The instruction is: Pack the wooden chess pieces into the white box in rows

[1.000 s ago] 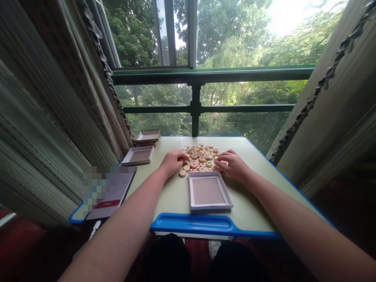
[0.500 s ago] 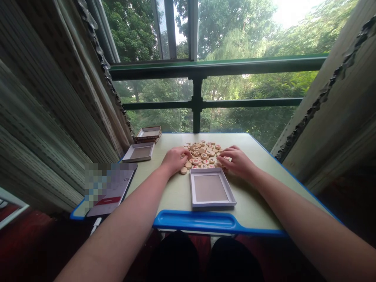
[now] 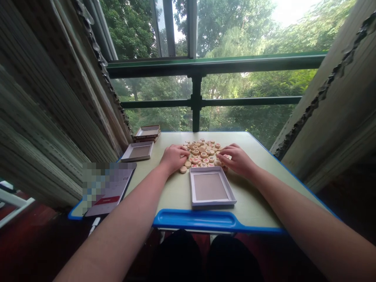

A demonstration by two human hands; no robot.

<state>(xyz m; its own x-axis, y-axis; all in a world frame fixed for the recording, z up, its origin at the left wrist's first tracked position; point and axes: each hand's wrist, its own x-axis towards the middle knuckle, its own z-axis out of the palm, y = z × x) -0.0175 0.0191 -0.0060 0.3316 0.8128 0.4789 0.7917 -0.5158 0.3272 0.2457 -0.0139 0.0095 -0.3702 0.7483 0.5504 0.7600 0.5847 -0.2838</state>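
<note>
Round wooden Chinese chess pieces (image 3: 203, 155) lie in a loose heap on the pale table, several showing red or dark characters. At the heap's left edge, my left hand (image 3: 174, 158) has its fingers curled and pressed together; whatever may be between the fingertips is hidden. My right hand (image 3: 237, 159) rests at the right edge, thumb and forefinger apart over pieces there, with no piece visibly held. Just in front of the heap sits an open shallow white box (image 3: 212, 187), with bare cardboard inside.
Another shallow white tray (image 3: 137, 151) lies at the left, before a brown-edged box (image 3: 147, 132). A tablet (image 3: 113, 192) with a cable (image 3: 94, 226) is at the table's left edge. A blue pen groove (image 3: 196, 220) runs along the front. Curtains and a green railing (image 3: 196, 102) surround the table.
The view has shifted very slightly. Both hands stay at the sides of the heap with only small finger movements, and the boxes have not moved.
</note>
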